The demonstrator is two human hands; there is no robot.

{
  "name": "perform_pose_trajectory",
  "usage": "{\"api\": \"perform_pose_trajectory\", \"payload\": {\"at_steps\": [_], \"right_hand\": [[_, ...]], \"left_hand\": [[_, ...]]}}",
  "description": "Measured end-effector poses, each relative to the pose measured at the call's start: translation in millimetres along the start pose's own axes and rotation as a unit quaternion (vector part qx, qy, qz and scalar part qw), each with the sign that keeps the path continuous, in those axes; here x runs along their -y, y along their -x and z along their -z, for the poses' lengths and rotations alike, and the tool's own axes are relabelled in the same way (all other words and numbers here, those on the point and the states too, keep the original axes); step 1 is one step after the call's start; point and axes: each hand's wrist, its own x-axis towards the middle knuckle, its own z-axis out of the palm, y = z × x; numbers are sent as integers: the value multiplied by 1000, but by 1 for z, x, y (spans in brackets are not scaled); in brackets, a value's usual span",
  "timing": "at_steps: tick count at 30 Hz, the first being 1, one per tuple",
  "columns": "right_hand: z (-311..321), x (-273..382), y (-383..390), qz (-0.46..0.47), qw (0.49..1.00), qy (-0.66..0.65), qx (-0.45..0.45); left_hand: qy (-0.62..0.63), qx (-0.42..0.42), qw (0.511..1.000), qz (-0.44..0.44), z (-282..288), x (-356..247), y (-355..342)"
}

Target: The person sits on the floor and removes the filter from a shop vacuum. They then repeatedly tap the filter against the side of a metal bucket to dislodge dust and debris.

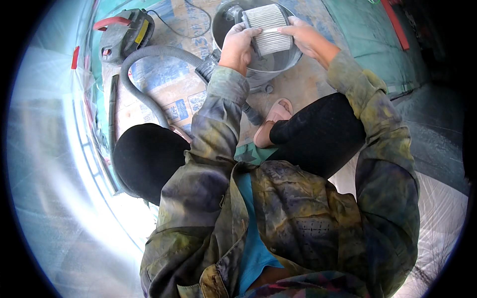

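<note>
A white pleated cartridge filter [269,40] with a grey end rim is held over a dusty round metal vacuum drum [271,77]. My left hand [237,45] grips its left end, the thumb lying along the pleats. On the opposite end my right hand [309,38] is closed around the edge, thumb also on the pleats. The two thumbs point toward each other across a pale band. Grey dust coats the drum's inside, partly hidden by the filter and my hands.
The vacuum's motor head [130,37], with a red handle, sits at the upper left, its cable trailing behind. A grey ribbed hose [160,51] curves from the drum toward my left knee. Printed cardboard sheets [171,82] cover the floor. My pink slipper [273,116] is near the drum.
</note>
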Motion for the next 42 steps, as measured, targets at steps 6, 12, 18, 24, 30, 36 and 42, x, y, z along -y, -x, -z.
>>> {"api": "perform_pose_trajectory", "payload": {"at_steps": [6,12,18,24,30,36,42], "right_hand": [[-5,-13,-15,13,999,24,-44],[-13,-2,-3,3,999,-43,12],[-5,-12,-6,-3,999,52,-16],[2,-24,-18,-53,996,-7,73],[-2,-39,-25,-123,988,-69,66],[-5,-34,-24,-103,985,-92,103],[-19,-22,-13,-201,975,-82,45]], "left_hand": [[-3,-29,1000,7,6,0,-7],[-58,15,997,-47,5,5,-6],[-56,49,997,15,7,1,-5],[-126,-41,990,46,6,4,-9],[-189,-41,979,59,11,13,-14],[-177,-114,975,74,5,4,-11],[-220,-8,971,96,12,6,-8]]}}
